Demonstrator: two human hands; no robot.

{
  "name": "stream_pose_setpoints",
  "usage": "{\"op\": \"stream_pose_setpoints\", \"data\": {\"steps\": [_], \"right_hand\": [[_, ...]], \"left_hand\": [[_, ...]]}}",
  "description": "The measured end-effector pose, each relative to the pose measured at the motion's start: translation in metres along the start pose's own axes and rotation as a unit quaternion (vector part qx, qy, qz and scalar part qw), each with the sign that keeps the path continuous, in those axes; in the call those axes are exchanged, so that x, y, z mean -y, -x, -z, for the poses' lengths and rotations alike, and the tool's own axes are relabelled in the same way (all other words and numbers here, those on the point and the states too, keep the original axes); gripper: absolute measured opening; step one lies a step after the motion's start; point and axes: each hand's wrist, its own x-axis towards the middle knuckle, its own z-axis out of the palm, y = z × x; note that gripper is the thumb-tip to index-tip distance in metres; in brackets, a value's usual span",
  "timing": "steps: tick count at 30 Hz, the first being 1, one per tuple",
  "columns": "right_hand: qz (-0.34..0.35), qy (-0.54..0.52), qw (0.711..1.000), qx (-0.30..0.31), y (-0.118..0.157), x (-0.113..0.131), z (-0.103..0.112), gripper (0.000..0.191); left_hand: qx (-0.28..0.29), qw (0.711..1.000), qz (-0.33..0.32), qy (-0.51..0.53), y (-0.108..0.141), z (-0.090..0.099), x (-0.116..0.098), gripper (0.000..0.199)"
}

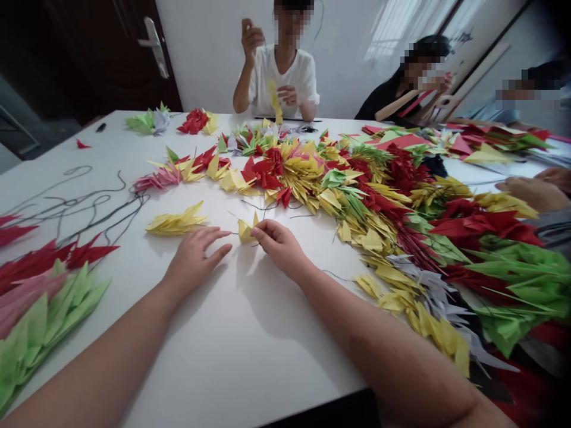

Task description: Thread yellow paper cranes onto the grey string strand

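Observation:
Between thumb and fingertips, my right hand [284, 248] pinches a small yellow folded paper crane [245, 232] just above the white table [209, 362]. A thin dark cord runs from the crane toward my left hand [191, 261]. That hand rests low over the table, its fingers stretched forward and the thumb apart. Whether its fingertips touch the cord I cannot tell. Just beyond it lies a bunch of yellow folded paper cranes [175, 221], pressed closely together in a row.
Strings of red, yellow and green paper cranes [307, 169] curve across the table's middle and right. Green strung cranes [56, 321] and loose dark cords [96, 202] lie at left. Opposite sits a person [285, 77] holding yellow paper pieces; other people work at the right.

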Motion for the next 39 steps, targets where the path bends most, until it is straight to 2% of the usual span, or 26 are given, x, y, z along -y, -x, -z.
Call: {"op": "stream_pose_setpoints", "data": {"steps": [5,8,12,16,20,21,23,25,27,34,39], "right_hand": [[-0.024,-0.089,0.996,0.003,-0.002,0.0,-0.001,0.027],[-0.032,-0.133,0.991,0.006,-0.003,0.0,0.0,0.028],[-0.041,-0.171,0.984,0.0,-0.005,-0.002,0.002,0.025],[-0.041,-0.188,0.981,-0.007,-0.005,-0.002,0.003,0.025],[-0.042,-0.19,0.981,-0.015,-0.005,-0.002,0.005,0.027],[-0.042,-0.191,0.98,-0.016,-0.006,-0.002,0.006,0.026],[-0.047,-0.192,0.98,-0.019,-0.007,-0.002,0.008,0.025],[-0.056,-0.183,0.981,-0.018,-0.008,-0.004,0.009,0.024],[-0.057,-0.16,0.985,-0.012,-0.009,-0.006,0.009,0.024],[-0.012,0.001,0.998,0.063,-0.007,-0.008,0.002,0.022],[-0.023,0.066,0.989,0.128,-0.006,-0.006,0.001,0.02]], "left_hand": [[0.007,0.998,0.039,0.042,0.005,-0.003,-0.006,0.051],[0.005,0.999,0.012,0.048,0.008,-0.007,-0.008,0.055],[-0.001,0.999,-0.035,-0.008,0.007,-0.012,-0.009,0.063],[0.011,0.994,-0.104,-0.04,-0.008,-0.02,-0.013,0.055],[0.022,0.987,-0.157,-0.023,-0.022,-0.026,-0.017,0.034],[0.028,0.988,-0.149,-0.003,-0.023,-0.025,-0.018,0.031],[0.013,0.994,-0.089,0.057,-0.02,-0.02,-0.02,0.031],[-0.042,0.992,0.002,0.12,-0.014,-0.014,-0.02,0.035],[-0.078,0.983,0.054,0.159,-0.01,-0.009,-0.018,0.037],[-0.064,0.967,0.094,0.23,-0.022,-0.006,-0.012,0.039],[-0.09,0.911,0.172,0.364,-0.028,-0.007,-0.011,0.037]]}}
